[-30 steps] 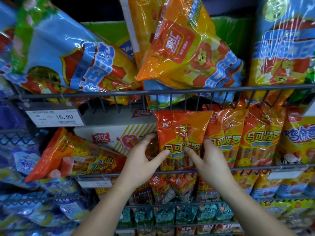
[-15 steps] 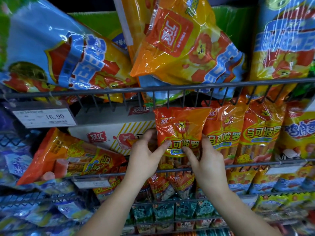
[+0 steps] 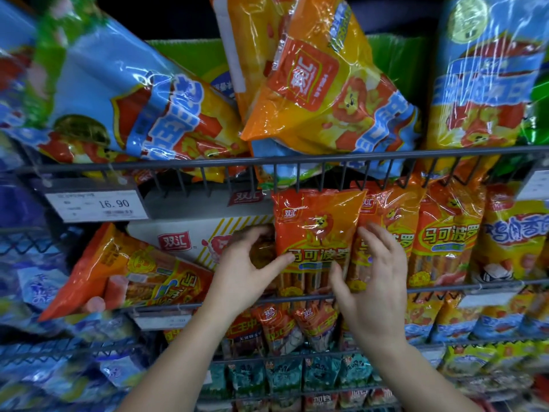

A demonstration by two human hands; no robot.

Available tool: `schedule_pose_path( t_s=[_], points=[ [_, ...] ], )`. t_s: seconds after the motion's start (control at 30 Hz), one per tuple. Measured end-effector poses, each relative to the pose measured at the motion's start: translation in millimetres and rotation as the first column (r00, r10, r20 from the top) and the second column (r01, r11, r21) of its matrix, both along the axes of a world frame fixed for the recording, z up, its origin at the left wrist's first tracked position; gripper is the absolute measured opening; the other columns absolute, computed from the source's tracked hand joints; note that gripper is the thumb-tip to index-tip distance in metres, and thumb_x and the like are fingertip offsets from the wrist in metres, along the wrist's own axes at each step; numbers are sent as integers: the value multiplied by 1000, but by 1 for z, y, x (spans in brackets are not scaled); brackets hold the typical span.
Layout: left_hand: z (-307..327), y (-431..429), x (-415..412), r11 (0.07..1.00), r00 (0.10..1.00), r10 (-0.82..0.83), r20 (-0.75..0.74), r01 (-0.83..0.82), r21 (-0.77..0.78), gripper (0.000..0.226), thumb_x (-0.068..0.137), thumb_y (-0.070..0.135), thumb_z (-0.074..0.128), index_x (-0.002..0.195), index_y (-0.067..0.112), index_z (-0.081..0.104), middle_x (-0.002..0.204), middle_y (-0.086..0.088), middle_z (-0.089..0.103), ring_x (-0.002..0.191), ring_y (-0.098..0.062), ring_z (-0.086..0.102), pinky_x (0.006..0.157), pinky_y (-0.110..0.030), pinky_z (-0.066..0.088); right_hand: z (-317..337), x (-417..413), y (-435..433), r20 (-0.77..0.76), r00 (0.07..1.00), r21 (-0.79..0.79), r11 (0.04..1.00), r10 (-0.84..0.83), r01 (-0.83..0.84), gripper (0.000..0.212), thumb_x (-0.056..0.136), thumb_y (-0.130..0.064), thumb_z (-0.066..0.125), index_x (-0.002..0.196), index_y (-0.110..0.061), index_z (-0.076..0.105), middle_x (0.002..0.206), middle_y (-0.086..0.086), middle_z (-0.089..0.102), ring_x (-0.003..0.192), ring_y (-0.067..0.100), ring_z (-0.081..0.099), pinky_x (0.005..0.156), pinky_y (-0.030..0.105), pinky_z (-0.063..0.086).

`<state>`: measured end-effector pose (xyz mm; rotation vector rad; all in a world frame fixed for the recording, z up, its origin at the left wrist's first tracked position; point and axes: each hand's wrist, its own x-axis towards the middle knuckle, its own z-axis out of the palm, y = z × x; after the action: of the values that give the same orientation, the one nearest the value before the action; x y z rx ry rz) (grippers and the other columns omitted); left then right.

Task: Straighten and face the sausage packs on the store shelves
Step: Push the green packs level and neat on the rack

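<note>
Left hand (image 3: pixel 246 275) grips orange pack (image 3: pixel 315 230) — right hand (image 3: pixel 374 286) pinches opposite edge

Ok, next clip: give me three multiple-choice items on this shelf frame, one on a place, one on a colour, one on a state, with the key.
1. Where is the white paper price label reading 16.90?
A. on the grey wire rail of the upper shelf, at the left
B. on the bottom shelf
C. stuck on a pack

2. What is the main colour of the glossy plastic sausage pack between the left hand and the right hand?
A. blue
B. orange
C. green

3. How does the orange plastic pack left of the white cardboard carton lie?
A. upright
B. tipped over on its side
C. hanging from a hook

Key: 1 A, the label hangs just under that rail. 2 B, its front is orange with a lion figure. 3 B, its long side slopes along the shelf.
</note>
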<state>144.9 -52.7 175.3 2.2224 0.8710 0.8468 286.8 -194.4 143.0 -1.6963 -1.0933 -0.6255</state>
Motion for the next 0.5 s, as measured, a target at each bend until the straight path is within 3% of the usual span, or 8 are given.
schedule_pose_path(
  t_s=[0.13, 0.23, 0.4, 0.5],
  points=[
    [4, 13, -11, 997, 992, -45, -116, 52, 64, 47, 87, 44, 68, 129, 27, 57, 126, 12, 57, 111, 1, 47, 90, -14, 34, 11, -1, 1, 221, 974, 35, 997, 59, -68, 44, 85, -20, 68, 126, -15, 52, 129, 7, 49, 121, 26, 49, 110, 24, 32],
    [3, 21, -9, 972, 972, -68, -225, 115, 203, 44, 86, 45, 60, 125, 25, 60, 128, 7, 58, 120, -9, 48, 95, -19, 33, 11, -2, 8, 310, 946, -15, 996, 90, -90, 42, 87, -26, 67, 126, -17, 55, 128, 7, 53, 120, 29, 51, 107, 37, 39],
    [-5, 25, -2, 935, 936, -50, -348, 166, 314, 48, 85, 40, 63, 128, 22, 57, 131, 3, 55, 123, -17, 47, 103, -32, 40, -1, -1, 18, 365, 929, -128, 992, 64, -18, 50, 84, -33, 71, 130, -21, 56, 133, 6, 53, 128, 30, 45, 108, 53, 39],
    [-10, 23, 3, 916, 898, 17, -440, 162, 367, 58, 83, 45, 63, 136, 25, 50, 138, 6, 49, 130, -16, 40, 109, -36, 33, -9, 0, 22, 346, 937, -174, 984, 36, 26, 53, 85, -40, 69, 132, -21, 56, 137, 7, 50, 130, 32, 43, 106, 56, 39]
  ],
)
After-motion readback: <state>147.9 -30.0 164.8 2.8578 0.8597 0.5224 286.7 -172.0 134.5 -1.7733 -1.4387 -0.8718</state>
